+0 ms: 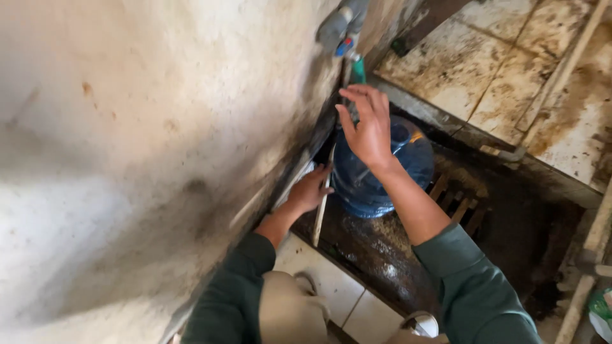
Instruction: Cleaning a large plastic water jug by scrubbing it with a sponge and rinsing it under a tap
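Your right hand (pixel 368 127) is open, fingers spread over the blue water jug (pixel 376 172). Your left hand (pixel 310 189) grips a thin pale stick (pixel 320 213) beside the jug.

A stained, whitish plaster wall (pixel 127 159) is seen at left. Dirty, brown-streaked floor tiles (pixel 503 70) are seen at upper right, and wooden slats (pixel 459 207) over a dark drain pit.

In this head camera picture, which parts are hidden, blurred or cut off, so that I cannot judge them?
- Tap on the wall, head view: blurred, so its handle position is unclear.
- Mouth of the blue water jug: covered by the right hand.
- Left hand: its fingers lie in shadow between wall and jug; whether they grip the thin pale stick is unclear.
- Metal object at the bottom edge: cut off.
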